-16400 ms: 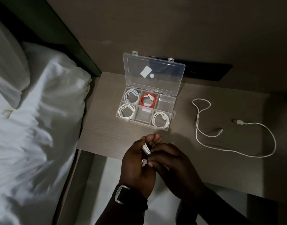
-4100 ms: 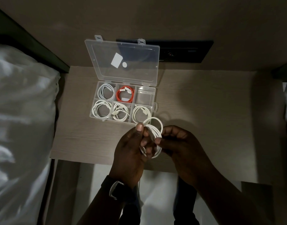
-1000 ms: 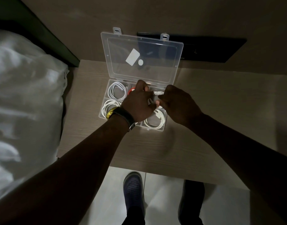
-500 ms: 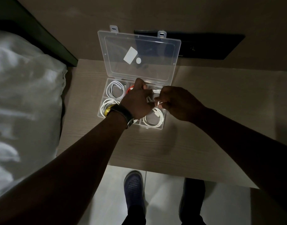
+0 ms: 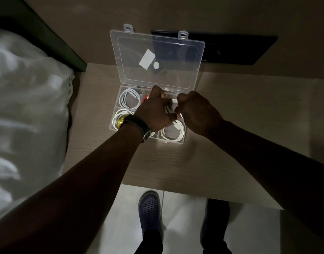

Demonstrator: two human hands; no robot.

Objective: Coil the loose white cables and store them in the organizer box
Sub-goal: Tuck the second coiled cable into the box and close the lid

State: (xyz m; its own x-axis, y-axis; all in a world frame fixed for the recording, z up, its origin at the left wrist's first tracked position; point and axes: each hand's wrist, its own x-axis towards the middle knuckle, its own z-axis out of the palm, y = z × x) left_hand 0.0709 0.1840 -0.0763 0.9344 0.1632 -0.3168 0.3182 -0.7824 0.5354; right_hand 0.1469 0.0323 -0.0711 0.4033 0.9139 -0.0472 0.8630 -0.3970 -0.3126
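Pressing: both hands over organizer box, far-right cell.
L hand: fingers curled, pinching white cable coil.
Coil: betw both sets of fingertips, low in cell; mostly hidden.
R hand: fingers closed on coil's other side.
Handling: prob light, springy, wants to uncoil; hold opp. loops.
Room: lid upright just beyond fingertips; table open to R.

box: sat on table, near its back-left, lid up against wall
cables: coils lay in box compartments
hands: left hand and right hand were over box, side by side
bed: stood left of table
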